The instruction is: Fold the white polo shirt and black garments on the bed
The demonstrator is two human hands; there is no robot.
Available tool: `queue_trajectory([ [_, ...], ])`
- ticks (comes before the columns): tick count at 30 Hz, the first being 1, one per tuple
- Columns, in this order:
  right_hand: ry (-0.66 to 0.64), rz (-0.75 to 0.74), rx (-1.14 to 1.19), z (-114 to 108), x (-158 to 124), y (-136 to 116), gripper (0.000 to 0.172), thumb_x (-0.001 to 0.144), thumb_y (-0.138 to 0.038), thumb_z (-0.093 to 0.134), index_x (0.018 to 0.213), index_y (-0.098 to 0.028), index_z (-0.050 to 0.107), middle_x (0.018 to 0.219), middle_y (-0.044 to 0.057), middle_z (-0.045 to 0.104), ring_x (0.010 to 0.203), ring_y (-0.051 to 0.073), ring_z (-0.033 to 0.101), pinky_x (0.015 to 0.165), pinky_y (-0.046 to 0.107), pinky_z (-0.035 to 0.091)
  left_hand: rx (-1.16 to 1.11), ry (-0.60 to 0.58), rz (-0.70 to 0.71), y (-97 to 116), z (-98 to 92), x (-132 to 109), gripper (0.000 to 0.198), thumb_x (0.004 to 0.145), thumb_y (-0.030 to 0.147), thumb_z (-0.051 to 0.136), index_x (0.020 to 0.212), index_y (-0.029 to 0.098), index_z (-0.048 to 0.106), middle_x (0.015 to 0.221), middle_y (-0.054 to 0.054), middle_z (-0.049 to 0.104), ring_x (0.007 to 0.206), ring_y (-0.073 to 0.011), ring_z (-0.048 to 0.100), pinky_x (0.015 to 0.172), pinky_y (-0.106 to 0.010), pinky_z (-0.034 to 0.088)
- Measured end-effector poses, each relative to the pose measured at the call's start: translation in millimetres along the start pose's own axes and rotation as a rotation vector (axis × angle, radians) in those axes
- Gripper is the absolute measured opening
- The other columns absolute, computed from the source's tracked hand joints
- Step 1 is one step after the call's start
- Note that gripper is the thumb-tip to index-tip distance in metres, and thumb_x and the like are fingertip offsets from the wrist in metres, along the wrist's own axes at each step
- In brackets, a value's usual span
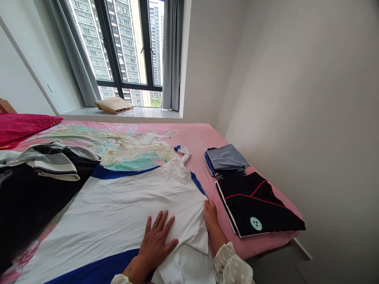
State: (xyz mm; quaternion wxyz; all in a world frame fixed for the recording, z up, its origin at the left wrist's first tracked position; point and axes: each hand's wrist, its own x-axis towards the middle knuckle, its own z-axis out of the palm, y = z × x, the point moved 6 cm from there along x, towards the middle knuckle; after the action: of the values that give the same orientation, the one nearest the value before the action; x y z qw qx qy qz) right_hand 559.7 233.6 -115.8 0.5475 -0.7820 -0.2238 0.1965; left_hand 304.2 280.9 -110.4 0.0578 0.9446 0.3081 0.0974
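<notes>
A white T-shirt with blue trim (124, 209) lies spread on the pink bedsheet (204, 138), with one sleeve twisted up toward the far side. My left hand (156, 242) rests flat on the shirt, fingers spread. My right hand (210, 215) is at the shirt's right edge, its fingers closed on the fabric where a fold lies over. Just right of that hand sits a folded black garment with red piping and a round green badge (257, 205). Behind it is a folded grey-blue garment (227, 157).
A heap of black and striped clothing (38, 189) lies on the bed's left side, below a magenta pillow (20, 128). A white wall (296, 98) rises along the bed's right edge. A tan bag (114, 104) sits on the windowsill beyond the bed.
</notes>
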Motion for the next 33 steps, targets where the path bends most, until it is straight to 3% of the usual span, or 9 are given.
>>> queue_trajectory([
  [6,-0.063,0.023,-0.282,-24.7,2.0,5.2,0.018,0.079,-0.026,0.042,0.078,-0.018,0.058,0.077,0.009,0.066,0.076,0.022,0.06,0.07,0.03,0.042,-0.118,-0.134,-0.049,-17.8,-17.5,3.8,0.059,0.086,0.061,0.036,0.139,0.035,0.039,0.15,-0.003,0.032,0.139,-0.0274,0.028,0.111,-0.056,0.018],
  [10,-0.011,-0.079,-0.367,-30.5,-16.6,-30.0,0.031,0.086,-0.029,0.035,0.107,-0.017,0.055,0.104,0.013,0.064,0.095,0.025,0.06,0.08,0.035,0.042,-0.121,-0.099,-0.13,-43.2,-37.4,21.8,0.05,0.092,0.046,0.03,0.137,0.028,0.043,0.149,-0.002,0.034,0.139,-0.023,0.027,0.112,-0.052,0.021],
  [16,-0.36,-0.679,-0.442,82.6,-52.5,-104.4,0.039,0.093,-0.028,0.027,0.12,-0.018,0.054,0.127,0.008,0.056,0.121,0.016,0.047,0.106,0.03,0.03,-0.109,-0.088,-0.087,-28.5,-23.1,65.5,0.056,0.092,0.047,0.031,0.144,0.027,0.03,0.154,-0.003,0.023,0.142,-0.0247,0.017,0.113,-0.056,0.012],
  [20,-0.53,-0.63,-0.783,120.1,-24.0,-71.9,0.049,0.092,-0.033,0.037,0.136,-0.013,0.044,0.147,0.01,0.037,0.138,0.022,0.024,0.115,0.043,0.009,-0.012,-0.142,-0.257,-112.9,-19.2,31.5,0.067,0.085,0.06,0.038,0.144,0.03,0.029,0.155,-0.004,0.016,0.143,-0.0301,0.013,0.11,-0.061,0.0],
  [23,-0.517,-0.521,-0.902,124.4,-9.6,-60.4,0.053,0.093,-0.036,0.032,0.14,-0.012,0.037,0.15,0.01,0.03,0.14,0.024,0.02,0.114,0.047,0.007,0.111,-0.179,-0.642,-210.4,-41.6,-20.2,0.072,0.083,0.062,0.036,0.145,0.024,0.028,0.155,-0.006,0.016,0.143,-0.0302,0.011,0.109,-0.061,-0.002],
  [25,-0.483,-0.507,-0.928,136.0,-17.7,-70.2,0.054,0.095,-0.037,0.028,0.141,-0.011,0.037,0.149,0.011,0.031,0.14,0.024,0.02,0.113,0.05,0.006,0.189,-0.161,-0.763,-237.7,-59.6,-35.9,0.07,0.083,0.059,0.037,0.142,0.021,0.035,0.154,-0.008,0.022,0.143,-0.0302,0.011,0.109,-0.061,-0.001],
  [27,-0.516,-0.622,-0.882,158.0,-37.5,-88.0,0.053,0.096,-0.038,0.023,0.142,-0.014,0.034,0.15,0.01,0.029,0.141,0.022,0.017,0.113,0.048,0.006,0.177,-0.117,-0.645,-225.1,-66.2,-24.3,0.061,0.086,0.052,0.036,0.139,0.022,0.041,0.153,-0.007,0.026,0.143,-0.0279,0.014,0.111,-0.057,0.004],
  [30,-0.762,-0.844,-0.804,184.7,-59.2,-98.0,0.052,0.097,-0.042,0.022,0.144,-0.022,0.032,0.151,0.003,0.027,0.141,0.016,0.015,0.115,0.041,0.007,0.032,-0.077,-0.207,-175.6,-53.8,7.8,0.053,0.09,0.051,0.033,0.14,0.034,0.037,0.153,0.001,0.026,0.142,-0.0231,0.02,0.114,-0.049,0.008],
  [33,-0.755,-0.663,-0.956,167.4,-21.1,-79.8,0.055,0.095,-0.043,0.029,0.144,-0.018,0.032,0.152,0.006,0.025,0.141,0.019,0.018,0.114,0.042,0.011,-0.019,-0.148,-0.211,-186.8,-35.6,10.6,0.061,0.086,0.06,0.036,0.141,0.035,0.033,0.153,-0.001,0.025,0.141,-0.0258,0.021,0.114,-0.052,0.004],
])
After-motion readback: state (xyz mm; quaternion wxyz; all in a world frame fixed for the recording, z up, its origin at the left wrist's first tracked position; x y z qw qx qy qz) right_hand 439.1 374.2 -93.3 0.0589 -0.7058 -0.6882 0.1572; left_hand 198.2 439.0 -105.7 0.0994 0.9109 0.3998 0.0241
